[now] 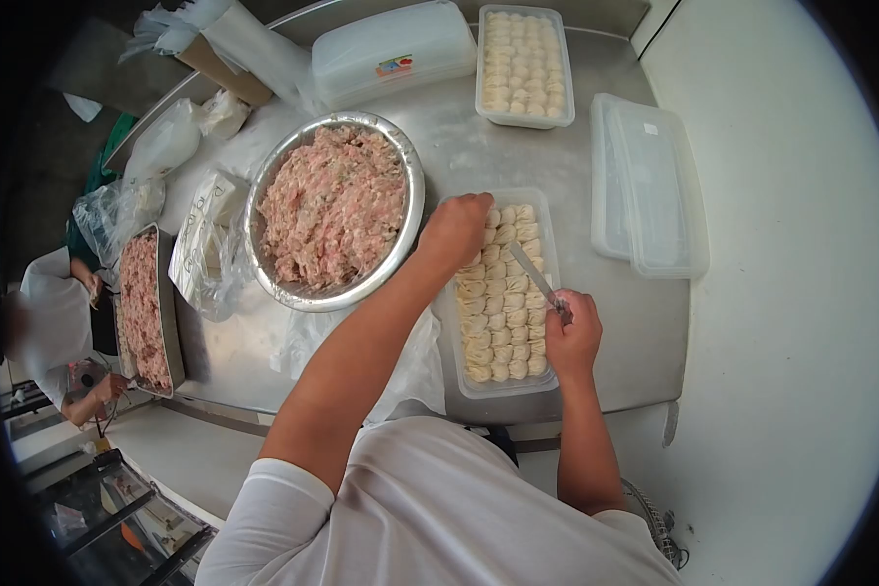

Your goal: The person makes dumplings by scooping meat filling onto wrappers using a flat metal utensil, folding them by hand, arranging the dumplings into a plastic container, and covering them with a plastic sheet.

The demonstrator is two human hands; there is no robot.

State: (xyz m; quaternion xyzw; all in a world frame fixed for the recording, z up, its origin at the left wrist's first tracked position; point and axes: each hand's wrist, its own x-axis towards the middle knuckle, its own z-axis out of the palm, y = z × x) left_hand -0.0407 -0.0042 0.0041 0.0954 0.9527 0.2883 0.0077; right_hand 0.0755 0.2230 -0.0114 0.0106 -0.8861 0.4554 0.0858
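A clear plastic tray (pixel 507 390) holds rows of pleated dumplings (pixel 503 303). My left hand (pixel 457 231) is at the tray's far left corner, its fingers pressed together against the end of a dumpling row. What those fingers hold, if anything, is hidden. Closed around the handle of a narrow flat metal spatula (pixel 532 270), my right hand (pixel 573 334) rests by the tray's right edge. The spatula's blade slants up and left over the dumplings. Left of the tray stands a large metal bowl (pixel 415 186) heaped with minced meat filling (pixel 334 207).
A second tray of dumplings (pixel 524 63) stands at the back, beside a stacked plastic box (pixel 396 57). Clear lids (pixel 649 186) lie at right near the white wall (pixel 781 322). Left are plastic-wrapped packs (pixel 208 230), a meat-filled metal pan (pixel 169 313) and a co-worker (pixel 59 317).
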